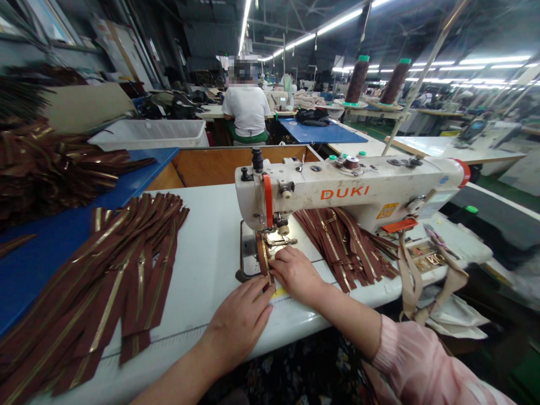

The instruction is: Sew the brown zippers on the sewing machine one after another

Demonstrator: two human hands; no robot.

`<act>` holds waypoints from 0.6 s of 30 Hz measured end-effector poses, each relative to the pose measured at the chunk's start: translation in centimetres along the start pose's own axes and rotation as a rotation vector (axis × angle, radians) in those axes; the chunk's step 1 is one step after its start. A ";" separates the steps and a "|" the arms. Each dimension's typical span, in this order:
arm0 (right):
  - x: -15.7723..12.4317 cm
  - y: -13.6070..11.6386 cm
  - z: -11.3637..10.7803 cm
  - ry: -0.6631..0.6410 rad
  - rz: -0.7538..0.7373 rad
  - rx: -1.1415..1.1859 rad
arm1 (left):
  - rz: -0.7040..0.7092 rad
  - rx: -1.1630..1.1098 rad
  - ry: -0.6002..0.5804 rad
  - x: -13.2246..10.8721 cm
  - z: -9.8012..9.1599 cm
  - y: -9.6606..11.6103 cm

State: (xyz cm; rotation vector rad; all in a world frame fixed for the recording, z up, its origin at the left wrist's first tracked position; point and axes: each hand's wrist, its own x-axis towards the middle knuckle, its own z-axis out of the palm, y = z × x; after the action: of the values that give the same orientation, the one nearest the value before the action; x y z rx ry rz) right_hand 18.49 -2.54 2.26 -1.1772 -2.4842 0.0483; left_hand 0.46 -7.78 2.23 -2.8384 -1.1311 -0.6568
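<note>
A brown zipper (264, 256) with gold teeth runs lengthwise beneath the presser foot of a white sewing machine (304, 188). My left hand (238, 318) grips its near end, fingertips together at the tape. Beside it, my right hand (297, 275) pinches the zipper's right edge close to the metal guide (278, 239); the fingertips are partly hidden. To the left, a bunch of brown zippers (122, 270) spreads across the white table (211, 225) and off its front edge. Another bunch of zippers (348, 247) lies under the machine arm.
On the right, a parts tray (426, 259) holds small metal pieces, with snips (441, 239) beside it and fabric straps (409, 275) hanging down. A heap of zippers (54, 169) lies on a blue surface at far left. Ahead sits a person in white (247, 107).
</note>
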 end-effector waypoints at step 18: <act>2.2 1.3 0.1 -0.004 -0.071 -0.132 | -0.010 0.092 -0.030 1.3 0.6 -1.2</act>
State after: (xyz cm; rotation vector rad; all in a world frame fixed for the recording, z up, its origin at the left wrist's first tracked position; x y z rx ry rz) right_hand 18.15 -0.01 2.60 -1.1392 -2.5639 -0.1349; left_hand 0.74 -5.96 1.98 -2.7762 -1.1495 -0.5490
